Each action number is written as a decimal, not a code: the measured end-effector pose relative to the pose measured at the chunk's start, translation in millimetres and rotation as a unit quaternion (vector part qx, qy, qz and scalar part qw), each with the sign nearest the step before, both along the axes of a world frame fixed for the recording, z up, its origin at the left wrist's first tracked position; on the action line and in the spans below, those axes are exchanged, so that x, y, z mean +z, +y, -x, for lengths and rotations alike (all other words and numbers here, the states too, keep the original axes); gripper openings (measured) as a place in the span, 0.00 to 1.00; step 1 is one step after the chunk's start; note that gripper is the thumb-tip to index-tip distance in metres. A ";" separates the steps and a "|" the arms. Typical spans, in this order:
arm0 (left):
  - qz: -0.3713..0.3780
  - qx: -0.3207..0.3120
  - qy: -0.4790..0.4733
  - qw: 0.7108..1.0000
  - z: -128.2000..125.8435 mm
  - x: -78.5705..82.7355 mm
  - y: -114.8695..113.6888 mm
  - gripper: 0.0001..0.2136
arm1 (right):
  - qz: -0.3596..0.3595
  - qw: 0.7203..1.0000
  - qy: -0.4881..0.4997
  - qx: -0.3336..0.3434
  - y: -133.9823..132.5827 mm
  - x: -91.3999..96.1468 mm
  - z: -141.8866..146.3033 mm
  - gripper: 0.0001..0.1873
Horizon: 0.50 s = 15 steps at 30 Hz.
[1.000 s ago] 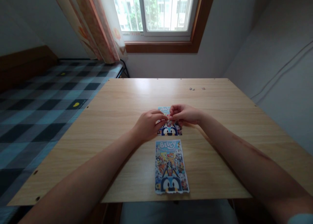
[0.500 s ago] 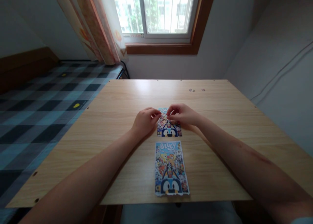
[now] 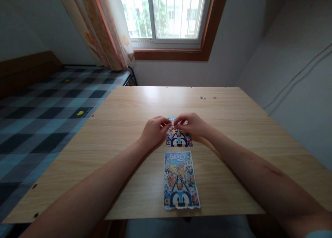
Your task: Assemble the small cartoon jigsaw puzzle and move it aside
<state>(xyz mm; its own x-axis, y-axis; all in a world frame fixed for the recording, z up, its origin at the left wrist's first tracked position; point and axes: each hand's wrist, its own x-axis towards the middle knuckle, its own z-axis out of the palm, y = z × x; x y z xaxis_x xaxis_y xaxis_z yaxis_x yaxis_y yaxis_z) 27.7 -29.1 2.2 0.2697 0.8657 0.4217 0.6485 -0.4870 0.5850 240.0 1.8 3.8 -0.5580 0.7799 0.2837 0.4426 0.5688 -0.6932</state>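
Observation:
On the table lies a small colourful jigsaw puzzle (image 3: 179,141) with a blue cartoon dog's face at its near edge. My left hand (image 3: 155,130) rests at the puzzle's upper left, thumb and fingers pinched together. From the right, my right hand (image 3: 193,124) reaches over the upper part of it, its thumb and forefinger also pinched. Whatever is between the fingertips is too small to make out. Closer to me is a paper picture (image 3: 180,181) titled "Bluey", showing the same design, with a torn bottom edge.
Several small loose puzzle pieces (image 3: 202,98) sit near the table's far edge, with more bits (image 3: 214,97) to their right. The wooden table (image 3: 124,117) stands before a window (image 3: 176,16). At left is a bed with a checked cover (image 3: 52,110).
My right hand has moved slightly left over the puzzle, so its fingertips are nearer those of my left hand. The left hand has hardly moved. The view has tilted a little.

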 end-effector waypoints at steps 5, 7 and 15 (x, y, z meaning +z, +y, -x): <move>-0.007 -0.009 -0.011 1.000 -0.6 0.5 -1.0 0.03 | -0.007 1.000 -0.023 -0.008 -2.2 6.1 -0.1 0.05; -0.011 -0.015 -0.016 1.000 -0.8 0.3 -1.3 0.03 | -0.002 0.999 -0.039 -0.004 -3.0 12.0 -2.7 0.06; -0.053 -0.040 0.046 0.997 1.0 -1.4 -2.1 0.06 | 0.008 0.994 -0.109 0.027 5.6 28.5 -25.4 0.07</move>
